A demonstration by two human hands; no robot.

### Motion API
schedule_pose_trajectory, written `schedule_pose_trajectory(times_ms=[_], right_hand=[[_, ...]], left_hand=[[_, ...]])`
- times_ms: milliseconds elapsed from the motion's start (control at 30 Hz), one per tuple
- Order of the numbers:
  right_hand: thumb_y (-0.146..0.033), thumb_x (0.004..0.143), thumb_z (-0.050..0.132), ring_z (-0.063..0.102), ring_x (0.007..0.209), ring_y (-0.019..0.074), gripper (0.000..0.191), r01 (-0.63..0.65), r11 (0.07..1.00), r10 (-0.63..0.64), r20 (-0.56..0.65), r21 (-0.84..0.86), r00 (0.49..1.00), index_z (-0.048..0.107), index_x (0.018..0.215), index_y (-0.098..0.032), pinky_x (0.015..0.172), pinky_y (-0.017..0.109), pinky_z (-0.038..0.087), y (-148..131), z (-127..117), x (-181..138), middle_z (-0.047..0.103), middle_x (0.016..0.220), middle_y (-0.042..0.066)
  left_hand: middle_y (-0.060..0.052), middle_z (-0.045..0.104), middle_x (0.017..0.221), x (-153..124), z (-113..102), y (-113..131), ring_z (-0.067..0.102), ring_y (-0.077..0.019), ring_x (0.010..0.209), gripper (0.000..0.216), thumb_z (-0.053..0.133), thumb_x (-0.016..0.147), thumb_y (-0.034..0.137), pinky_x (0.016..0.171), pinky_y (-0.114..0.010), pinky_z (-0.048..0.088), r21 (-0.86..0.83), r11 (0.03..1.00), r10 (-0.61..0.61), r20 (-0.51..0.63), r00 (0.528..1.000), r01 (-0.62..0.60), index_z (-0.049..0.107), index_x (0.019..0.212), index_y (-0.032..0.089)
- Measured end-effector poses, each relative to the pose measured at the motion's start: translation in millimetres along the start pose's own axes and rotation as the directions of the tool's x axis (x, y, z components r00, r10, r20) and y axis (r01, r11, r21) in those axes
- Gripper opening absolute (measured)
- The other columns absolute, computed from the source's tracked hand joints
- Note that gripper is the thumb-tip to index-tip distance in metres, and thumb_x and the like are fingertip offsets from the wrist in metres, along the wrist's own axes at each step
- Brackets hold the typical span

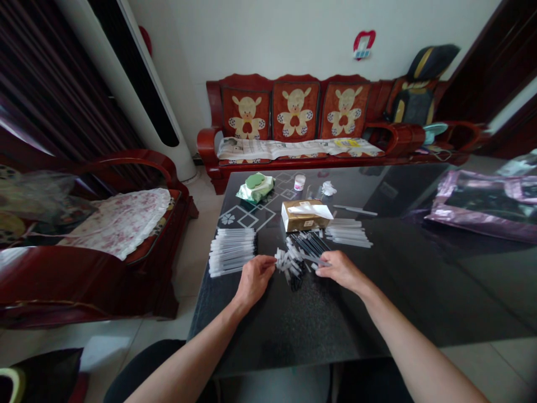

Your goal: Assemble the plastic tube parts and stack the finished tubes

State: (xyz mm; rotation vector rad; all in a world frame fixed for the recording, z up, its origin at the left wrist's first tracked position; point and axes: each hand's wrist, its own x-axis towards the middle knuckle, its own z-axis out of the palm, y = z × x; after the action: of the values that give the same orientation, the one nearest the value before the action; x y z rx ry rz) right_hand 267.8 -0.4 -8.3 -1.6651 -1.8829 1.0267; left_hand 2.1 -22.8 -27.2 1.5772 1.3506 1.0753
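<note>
My left hand (255, 276) is closed in a pinch at the left edge of a loose pile of small whitish caps (287, 261); whether a cap sits between its fingertips is too small to tell. On the pile's other side, my right hand (340, 270) grips a translucent whitish tube (312, 259), which points left over the caps. Thin black rods (311, 243) lie side by side just behind that tube. Left of my left hand is a neat stack of whitish tubes (231, 252) with dark ends. More whitish tubes (348, 232) lie behind my right hand.
A gold tissue box (305, 219) stands behind the rods on the dark glossy table (293, 330). Farther back are a green wipes pack (255, 188), a small white tub (299, 182) and crumpled tissue (328, 188). A pinkish plastic bag (482, 204) lies at right.
</note>
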Motion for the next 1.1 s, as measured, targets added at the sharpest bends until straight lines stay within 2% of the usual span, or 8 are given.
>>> schedule_pose_trajectory(times_ms=[167, 267, 367, 500, 600, 667, 833, 1100], right_hand=[[-0.03, 0.063, 0.069, 0.047, 0.056, 0.0105, 0.02, 0.01, 0.956, -0.015, 0.015, 0.294, 1.0, 0.059, 0.07, -0.014, 0.054, 0.022, 0.032, -22, 12, -5, 0.055, 0.059, -0.004], [-0.028, 0.066, 0.068, 0.046, 0.055, 0.0097, 0.018, 0.055, 0.926, -0.09, 0.077, 0.373, 0.993, 0.059, 0.073, -0.015, 0.052, 0.021, 0.031, -35, 33, -9, 0.055, 0.06, -0.004], [-0.027, 0.068, 0.068, 0.047, 0.056, 0.0101, 0.017, 0.089, 0.915, -0.146, 0.117, 0.395, 0.982, 0.059, 0.074, -0.015, 0.051, 0.021, 0.031, -44, 50, -10, 0.058, 0.063, -0.002], [-0.036, 0.077, 0.063, 0.045, 0.054, 0.0094, 0.022, 0.138, 0.905, -0.176, 0.058, 0.402, 0.983, 0.061, 0.076, -0.014, 0.051, 0.021, 0.03, -50, 51, -8, 0.054, 0.06, -0.002], [-0.045, 0.088, 0.048, 0.038, 0.049, 0.0084, 0.036, 0.169, 0.919, -0.177, -0.009, 0.356, 0.984, 0.064, 0.077, -0.014, 0.048, 0.022, 0.027, -52, 42, -8, 0.043, 0.052, -0.004], [-0.046, 0.091, 0.043, 0.035, 0.047, 0.0083, 0.04, 0.19, 0.933, -0.202, 0.008, 0.307, 0.979, 0.066, 0.078, -0.014, 0.048, 0.022, 0.025, -52, 37, -9, 0.039, 0.049, -0.005], [-0.043, 0.09, 0.045, 0.036, 0.05, 0.0089, 0.041, 0.281, 0.942, -0.291, 0.033, 0.184, 0.956, 0.067, 0.072, -0.014, 0.051, 0.023, 0.025, -55, 36, -13, 0.038, 0.051, -0.005], [-0.039, 0.09, 0.044, 0.043, 0.054, 0.012, 0.039, 0.32, 0.94, -0.327, 0.044, 0.119, 0.944, 0.067, 0.071, -0.015, 0.054, 0.023, 0.029, -61, 35, -16, 0.046, 0.053, -0.003]], left_hand=[[-0.009, 0.072, 0.085, -4, 8, 7, 0.067, -0.021, 0.077, 0.026, 0.068, 0.075, 0.029, 0.069, -0.029, 0.051, -0.275, 0.957, -0.064, 0.096, 0.993, 0.088, 0.07, 0.097, 0.015], [-0.008, 0.07, 0.078, -10, 15, 17, 0.065, -0.0184, 0.069, 0.032, 0.071, 0.073, 0.033, 0.063, -0.028, 0.052, -0.452, 0.872, -0.088, 0.234, 0.968, 0.189, 0.068, 0.097, 0.013], [-0.009, 0.07, 0.074, -14, 18, 22, 0.063, -0.0158, 0.062, 0.031, 0.072, 0.073, 0.037, 0.059, -0.027, 0.052, -0.495, 0.83, -0.113, 0.303, 0.946, 0.257, 0.069, 0.087, 0.009], [-0.007, 0.068, 0.068, -10, 11, 19, 0.063, -0.0134, 0.058, 0.029, 0.072, 0.073, 0.037, 0.057, -0.024, 0.051, -0.598, 0.735, -0.211, 0.246, 0.946, 0.319, 0.066, 0.081, 0.01], [-0.005, 0.067, 0.069, 0, -3, 15, 0.062, -0.0109, 0.06, 0.025, 0.073, 0.073, 0.032, 0.06, -0.021, 0.051, -0.725, 0.611, -0.257, 0.197, 0.946, 0.317, 0.066, 0.085, 0.011], [-0.005, 0.067, 0.068, 6, -12, 14, 0.061, -0.0095, 0.058, 0.025, 0.075, 0.071, 0.029, 0.059, -0.02, 0.05, -0.767, 0.57, -0.29, 0.149, 0.945, 0.296, 0.066, 0.086, 0.011], [-0.004, 0.066, 0.067, 13, -23, 15, 0.06, -0.0089, 0.056, 0.026, 0.077, 0.068, 0.027, 0.055, -0.019, 0.05, -0.785, 0.557, -0.318, 0.098, 0.943, 0.269, 0.065, 0.084, 0.01], [-0.003, 0.065, 0.064, 11, -18, 12, 0.06, -0.0086, 0.056, 0.028, 0.075, 0.07, 0.032, 0.057, -0.019, 0.049, -0.752, 0.596, -0.301, 0.116, 0.947, 0.281, 0.066, 0.085, 0.011]])
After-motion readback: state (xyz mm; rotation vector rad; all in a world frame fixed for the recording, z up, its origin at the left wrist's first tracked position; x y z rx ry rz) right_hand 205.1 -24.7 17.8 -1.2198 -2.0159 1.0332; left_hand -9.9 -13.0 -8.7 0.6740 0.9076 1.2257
